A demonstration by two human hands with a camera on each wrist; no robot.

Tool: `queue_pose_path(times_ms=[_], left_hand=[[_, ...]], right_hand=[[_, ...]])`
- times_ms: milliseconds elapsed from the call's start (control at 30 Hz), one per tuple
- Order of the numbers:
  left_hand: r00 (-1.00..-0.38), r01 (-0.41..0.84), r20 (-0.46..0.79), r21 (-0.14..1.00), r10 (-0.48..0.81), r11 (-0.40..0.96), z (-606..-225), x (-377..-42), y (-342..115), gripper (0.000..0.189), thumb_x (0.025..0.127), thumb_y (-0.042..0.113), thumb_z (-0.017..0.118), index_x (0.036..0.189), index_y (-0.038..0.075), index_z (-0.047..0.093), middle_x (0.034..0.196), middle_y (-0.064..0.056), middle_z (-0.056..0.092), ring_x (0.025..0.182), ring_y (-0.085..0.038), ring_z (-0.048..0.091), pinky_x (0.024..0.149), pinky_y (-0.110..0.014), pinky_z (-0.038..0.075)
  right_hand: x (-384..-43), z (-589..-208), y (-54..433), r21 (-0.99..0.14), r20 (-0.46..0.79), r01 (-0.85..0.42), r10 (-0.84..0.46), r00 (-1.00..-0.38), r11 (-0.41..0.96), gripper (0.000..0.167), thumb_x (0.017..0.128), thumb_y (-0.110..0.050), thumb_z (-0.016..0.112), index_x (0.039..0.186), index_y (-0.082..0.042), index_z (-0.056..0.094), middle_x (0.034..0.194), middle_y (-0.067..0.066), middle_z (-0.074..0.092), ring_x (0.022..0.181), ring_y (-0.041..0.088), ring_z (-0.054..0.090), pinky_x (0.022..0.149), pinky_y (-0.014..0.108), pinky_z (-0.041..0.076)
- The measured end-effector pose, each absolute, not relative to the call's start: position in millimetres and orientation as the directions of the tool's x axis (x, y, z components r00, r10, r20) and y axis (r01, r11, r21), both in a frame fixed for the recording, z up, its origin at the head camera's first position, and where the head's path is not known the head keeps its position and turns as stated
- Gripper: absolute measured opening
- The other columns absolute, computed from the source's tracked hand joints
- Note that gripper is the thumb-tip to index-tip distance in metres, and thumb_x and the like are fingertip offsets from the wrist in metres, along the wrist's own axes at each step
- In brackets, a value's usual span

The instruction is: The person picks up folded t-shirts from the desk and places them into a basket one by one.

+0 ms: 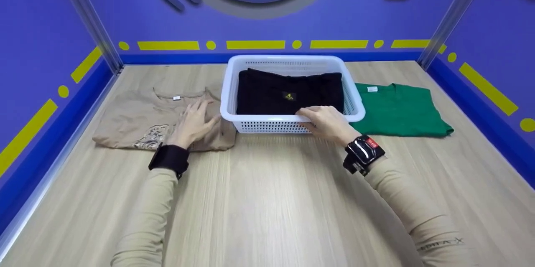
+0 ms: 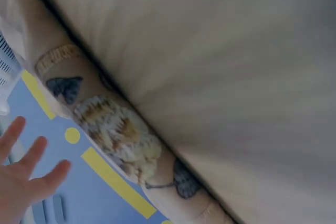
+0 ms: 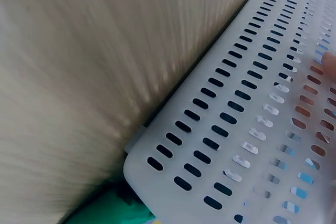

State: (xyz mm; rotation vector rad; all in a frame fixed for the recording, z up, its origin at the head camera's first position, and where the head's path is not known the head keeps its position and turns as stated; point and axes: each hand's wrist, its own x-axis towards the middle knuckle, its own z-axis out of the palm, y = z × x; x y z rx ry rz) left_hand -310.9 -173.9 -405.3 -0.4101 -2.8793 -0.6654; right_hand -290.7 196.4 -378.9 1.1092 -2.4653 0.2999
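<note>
The white basket (image 1: pixel 271 118) hides part of the black clothing (image 1: pixel 267 89) and green shirt (image 1: pixel 401 110). The tan shirt (image 1: pixel 121 112) has a tag (image 1: pixel 177 98) too small to read. The left wrist view cuts off part of the left hand (image 2: pixel 23 182).

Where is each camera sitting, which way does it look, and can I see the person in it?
Head: worn on the head, facing forward and down at the basket, tan shirt and green shirt; left hand, right hand and sleeves show.
Left wrist: worn there, facing along the tan shirt toward the wall; left fingers show.
Right wrist: worn there, facing the basket's holey side; a bit of right finger shows.
Shared: head and right wrist both see basket and green shirt.
</note>
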Motion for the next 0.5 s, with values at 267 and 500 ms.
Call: queue_pose_path(times_ms=[267,500], left_hand=[[-0.959,0.214,-0.115,0.299,0.258,0.930,-407.8,-301.2,-172.4,0.080,0.087,0.064,0.048,0.150,0.018,0.029,0.156,-0.022,0.020,0.141,-0.054,0.008,0.109,-0.073,0.008],[-0.949,0.256,-0.128,0.220,0.288,0.941,-404.3,-289.2,-168.0,0.073,0.088,0.056,0.052,0.145,0.012,0.038,0.150,-0.031,0.028,0.135,-0.055,0.027,0.110,-0.065,0.025]], right_hand=[[-290.5,-383.0,196.8,-0.004,0.489,-0.750,-0.653,-0.578,0.661,0.015,0.088,-0.015,0.066,0.101,-0.007,0.066,0.087,0.006,0.072,0.075,0.023,0.069,0.063,0.039,0.055],[-290.2,-383.0,196.3,0.009,0.516,-0.759,-0.653,-0.554,0.652,0.014,0.088,-0.016,0.066,0.100,-0.007,0.065,0.083,0.006,0.071,0.073,0.023,0.068,0.062,0.040,0.055]])
